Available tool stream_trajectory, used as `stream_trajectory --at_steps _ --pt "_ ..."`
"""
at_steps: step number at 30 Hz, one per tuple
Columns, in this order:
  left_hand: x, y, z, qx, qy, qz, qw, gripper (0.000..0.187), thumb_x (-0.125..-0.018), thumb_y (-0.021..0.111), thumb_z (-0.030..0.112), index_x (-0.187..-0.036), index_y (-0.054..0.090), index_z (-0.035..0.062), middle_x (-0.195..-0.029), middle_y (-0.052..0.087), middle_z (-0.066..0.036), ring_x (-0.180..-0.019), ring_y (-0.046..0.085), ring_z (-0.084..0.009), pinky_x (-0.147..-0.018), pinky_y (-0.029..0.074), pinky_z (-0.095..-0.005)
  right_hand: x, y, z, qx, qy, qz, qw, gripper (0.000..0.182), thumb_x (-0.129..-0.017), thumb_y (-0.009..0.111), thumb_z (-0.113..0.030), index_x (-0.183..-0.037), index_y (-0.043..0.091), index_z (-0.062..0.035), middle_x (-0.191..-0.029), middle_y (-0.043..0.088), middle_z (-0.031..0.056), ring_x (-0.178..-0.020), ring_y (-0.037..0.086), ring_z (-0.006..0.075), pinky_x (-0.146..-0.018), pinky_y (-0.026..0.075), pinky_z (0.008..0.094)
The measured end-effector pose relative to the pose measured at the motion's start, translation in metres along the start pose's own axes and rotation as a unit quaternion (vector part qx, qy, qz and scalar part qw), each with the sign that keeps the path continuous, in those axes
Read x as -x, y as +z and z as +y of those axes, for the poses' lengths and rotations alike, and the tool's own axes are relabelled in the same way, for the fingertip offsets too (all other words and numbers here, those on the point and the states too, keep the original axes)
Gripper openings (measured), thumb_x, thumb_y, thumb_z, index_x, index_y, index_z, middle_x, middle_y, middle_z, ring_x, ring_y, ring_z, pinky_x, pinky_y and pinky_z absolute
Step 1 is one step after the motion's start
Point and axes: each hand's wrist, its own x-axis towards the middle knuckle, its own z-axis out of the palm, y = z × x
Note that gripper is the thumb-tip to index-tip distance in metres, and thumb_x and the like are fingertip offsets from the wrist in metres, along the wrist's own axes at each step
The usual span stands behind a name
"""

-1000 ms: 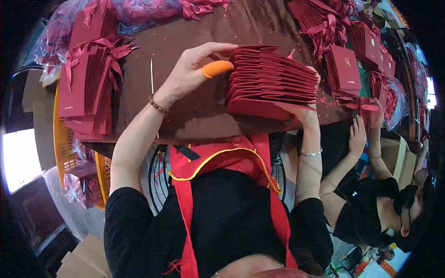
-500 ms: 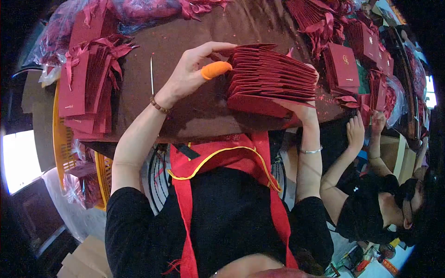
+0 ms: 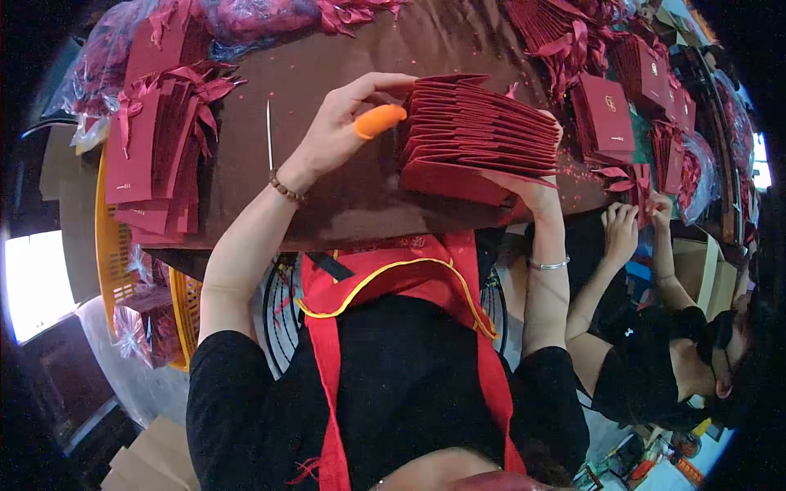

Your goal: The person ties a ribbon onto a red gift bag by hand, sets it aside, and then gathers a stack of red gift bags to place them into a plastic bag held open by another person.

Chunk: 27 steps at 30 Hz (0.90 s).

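Observation:
A thick fanned stack of dark red folded paper bags is held above the brown cloth-covered table. My right hand supports it from beneath at the right, its fingertips curling up round the right end and its palm partly hidden. At the left end is my left hand, with an orange finger cot on the thumb. Its index finger reaches to the stack's far left corner, and the thumb lies close against the left edges. The fingertips behind the stack are hidden.
Ribboned red bags lie at the left, with more bags at the right. A thin pointed tool rests on the brown cloth. At the right, a co-worker's hands handle a red item. A yellow crate stands lower left.
My left thumb has drawn back slightly from the stack's edge. The stack itself stays nearly in place. The co-worker's hands have come up to a red item at the table edge.

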Motion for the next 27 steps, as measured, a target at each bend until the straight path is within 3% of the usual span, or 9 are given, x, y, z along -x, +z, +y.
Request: stream_trajectory --at_steps 5,6,10,16,18,19,21,22,27 --pt "0.001 -0.001 0.002 -0.068 0.034 -0.018 0.997 0.071 -0.067 0.073 0.037 -0.121 0.046 -0.0007 -0.109 0.055 -0.006 -0.097 0.051 -0.0145 -0.088 0.039 -0.0279 -0.001 0.002 -0.007 0.012 -0.013 0.011 1.0 0.057 -0.062 0.079 -0.005 -0.113 0.052 -0.0027 -0.108 0.058 0.0064 -0.098 0.055 0.0174 -0.087 0.047 0.0315" --pt "0.0 0.001 0.0 -0.064 0.048 0.001 0.997 0.057 -0.068 0.075 0.023 -0.118 0.052 0.0073 -0.109 0.058 -0.003 -0.093 0.053 -0.0144 -0.082 0.043 -0.0282 0.0 0.001 -0.003 0.012 -0.005 0.005 1.0 0.057 -0.062 0.079 -0.005 -0.112 0.053 -0.0027 -0.107 0.058 0.0064 -0.098 0.055 0.0174 -0.086 0.047 0.0316" --pt "-0.001 0.003 -0.006 -0.042 0.05 0.008 0.998 0.056 -0.068 0.074 0.022 -0.117 0.052 0.0072 -0.108 0.058 -0.004 -0.091 0.053 -0.0143 -0.082 0.043 -0.0283 0.004 -0.002 0.009 -0.033 0.025 -0.004 0.999 0.055 -0.062 0.079 -0.006 -0.111 0.054 -0.0024 -0.107 0.059 0.0064 -0.096 0.056 0.0165 -0.085 0.048 0.0317" --pt "0.002 0.002 0.002 -0.034 -0.017 -0.019 0.999 0.077 -0.065 0.075 0.037 -0.125 0.042 0.0015 -0.116 0.05 -0.006 -0.103 0.048 -0.0147 -0.091 0.037 -0.029 -0.001 0.001 -0.006 0.025 -0.001 -0.003 1.0 0.054 -0.062 0.079 -0.006 -0.109 0.055 -0.0025 -0.105 0.059 0.0062 -0.096 0.056 0.0166 -0.084 0.047 0.0315" --pt "0.003 0.003 0.006 0.042 0.029 -0.056 0.997 0.098 -0.059 0.078 0.042 -0.135 0.028 0.0025 -0.132 0.038 -0.011 -0.119 0.038 -0.02 -0.098 0.03 -0.0335 -0.002 0.001 -0.012 0.008 0.043 -0.005 0.999 0.088 -0.053 0.084 -0.009 -0.121 0.028 -0.0054 -0.115 0.047 0.0078 -0.106 0.048 0.0178 -0.093 0.041 0.0331" --pt "0.005 0.002 0.007 -0.04 0.067 -0.087 0.993 0.114 -0.056 0.083 0.031 -0.139 0.011 0.0047 -0.136 0.029 -0.016 -0.122 0.033 -0.0247 -0.099 0.031 -0.0363 -0.003 0.002 -0.015 0.003 0.057 -0.004 0.998 0.099 -0.051 0.086 -0.009 -0.125 0.02 -0.0063 -0.118 0.043 0.0084 -0.11 0.045 0.0182 -0.096 0.038 0.0336" --pt "0.012 0.015 0.0 -0.211 0.097 -0.058 0.971 0.123 -0.053 0.084 0.036 -0.139 0.004 0.002 -0.136 0.027 -0.019 -0.124 0.031 -0.0275 -0.104 0.024 -0.0388 -0.007 0.009 -0.026 -0.031 -0.005 0.023 0.999 0.099 -0.051 0.085 -0.009 -0.125 0.02 -0.0072 -0.118 0.043 0.0091 -0.11 0.046 0.019 -0.096 0.038 0.0344" --pt "0.012 0.028 0.002 -0.286 0.117 -0.007 0.951 0.124 -0.053 0.085 0.033 -0.139 0.001 -0.0004 -0.135 0.028 -0.02 -0.123 0.031 -0.0281 -0.105 0.022 -0.0382 -0.01 0.01 -0.034 0.068 -0.056 0.026 0.996 0.1 -0.051 0.085 -0.008 -0.127 0.02 -0.0081 -0.12 0.042 0.0103 -0.11 0.046 0.0201 -0.096 0.038 0.035" --pt "-0.011 0.03 -0.01 0.035 0.054 0.082 0.995 0.123 -0.053 0.086 0.015 -0.139 0.0 0.0017 -0.13 0.03 -0.015 -0.12 0.034 -0.0237 -0.101 0.031 -0.0339 -0.033 0.016 -0.047 0.012 -0.09 0.011 0.996 0.107 -0.051 0.085 -0.01 -0.131 0.014 -0.005 -0.121 0.043 0.0129 -0.112 0.045 0.0219 -0.096 0.037 0.0351"
